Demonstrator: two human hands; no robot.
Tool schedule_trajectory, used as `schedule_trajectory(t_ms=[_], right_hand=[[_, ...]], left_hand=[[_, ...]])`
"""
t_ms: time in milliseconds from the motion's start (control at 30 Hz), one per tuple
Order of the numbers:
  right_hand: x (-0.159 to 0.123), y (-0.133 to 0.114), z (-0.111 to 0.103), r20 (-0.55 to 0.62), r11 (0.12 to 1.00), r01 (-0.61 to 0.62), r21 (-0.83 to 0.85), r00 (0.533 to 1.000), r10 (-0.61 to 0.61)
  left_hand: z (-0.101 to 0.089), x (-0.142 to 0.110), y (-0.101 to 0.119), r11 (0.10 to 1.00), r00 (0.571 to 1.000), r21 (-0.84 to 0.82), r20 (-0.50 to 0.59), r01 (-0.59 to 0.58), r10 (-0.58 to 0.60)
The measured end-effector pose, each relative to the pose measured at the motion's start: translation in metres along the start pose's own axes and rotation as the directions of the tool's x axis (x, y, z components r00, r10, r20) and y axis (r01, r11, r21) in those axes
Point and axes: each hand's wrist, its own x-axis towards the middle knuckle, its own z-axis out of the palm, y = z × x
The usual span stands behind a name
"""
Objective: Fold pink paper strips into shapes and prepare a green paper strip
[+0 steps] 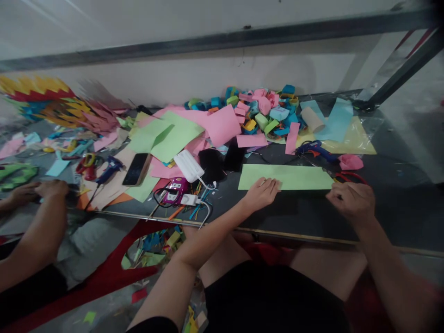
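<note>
A long light-green paper strip (pixel 294 175) stretches in front of me above the dark table. My left hand (pixel 262 192) is closed on its near edge, left of the middle, with the fingers bent over the paper. At the strip's right end my right hand (pixel 354 200) is curled and pinches the corner, its fingertips partly hidden. Just behind my right hand are red-handled scissors (pixel 352 175), partly covered by it. A crumpled pink paper piece (pixel 350 162) and a blue glue gun (pixel 317 150) lie beyond the strip.
Paper rings (pixel 263 104) in several colours are heaped along the wall. Left of my hands lie green sheets (pixel 176 132), a phone (pixel 137 169), a white power strip (pixel 189 165) and cables. A co-worker's hands (pixel 52 188) are at far left. A cardboard tube (pixel 312 119) lies at the back.
</note>
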Motion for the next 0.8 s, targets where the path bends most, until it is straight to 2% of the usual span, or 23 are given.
schedule_trajectory(t_ms=[67,100,167,233,267,333,367,400,433,467,533,600,633,733,800], right_hand=[[-0.017,0.014,0.000,-0.007,0.993,-0.115,-0.006,0.993,0.115],[-0.025,0.020,0.000,0.000,0.976,-0.217,-0.008,0.976,0.217],[-0.038,0.022,0.000,-0.064,0.911,-0.412,-0.018,0.910,0.410],[-0.040,0.008,-0.001,-0.179,0.833,-0.552,0.034,0.817,0.548],[-0.036,-0.007,-0.002,-0.170,0.793,-0.600,0.109,0.774,0.609],[-0.020,-0.046,-0.003,-0.018,0.664,-0.689,0.291,0.690,0.724],[-0.009,-0.067,-0.003,0.150,0.563,-0.728,0.392,0.654,0.741],[0.003,-0.087,-0.002,0.334,0.447,-0.748,0.491,0.636,0.696],[0.015,-0.105,0.001,0.467,0.322,-0.763,0.560,0.612,0.639],[0.026,-0.120,0.004,0.536,0.214,-0.781,0.587,0.572,0.620],[0.044,-0.137,0.015,0.577,0.068,-0.811,0.581,0.470,0.668],[0.057,-0.139,0.027,0.568,-0.029,-0.815,0.578,0.377,0.732],[0.060,-0.135,0.033,0.562,-0.057,-0.812,0.580,0.348,0.750],[0.064,-0.112,0.044,0.585,-0.080,-0.827,0.557,0.322,0.745],[0.065,-0.092,0.044,0.646,-0.085,-0.842,0.532,0.338,0.685]], left_hand=[[-0.001,-0.001,-0.002,1.000,1.000,-0.008,0.000,0.019,-0.019],[-0.002,-0.002,-0.004,0.999,0.999,-0.016,0.012,0.043,-0.043],[-0.004,-0.004,-0.007,0.994,0.994,-0.033,0.038,0.108,-0.107],[-0.006,-0.003,-0.009,0.983,0.983,-0.041,0.040,0.181,-0.179],[-0.007,-0.001,-0.008,0.976,0.977,-0.041,0.024,0.214,-0.213],[-0.008,0.006,0.000,0.961,0.962,-0.039,-0.023,0.272,-0.273],[-0.009,0.012,0.006,0.952,0.952,-0.041,-0.038,0.302,-0.304],[-0.010,0.018,0.014,0.943,0.943,-0.046,-0.042,0.329,-0.331],[-0.011,0.023,0.022,0.934,0.935,-0.053,-0.029,0.352,-0.354],[-0.013,0.029,0.031,0.930,0.931,-0.062,-0.009,0.363,-0.364],[-0.015,0.038,0.046,0.930,0.933,-0.078,0.045,0.359,-0.357],[-0.018,0.043,0.055,0.934,0.938,-0.097,0.092,0.343,-0.335],[-0.018,0.043,0.056,0.934,0.939,-0.118,0.110,0.337,-0.325],[-0.019,0.039,0.050,0.916,0.946,-0.238,0.118,0.323,-0.302],[-0.020,0.035,0.040,0.892,0.951,-0.333,0.069,0.307,-0.302]])
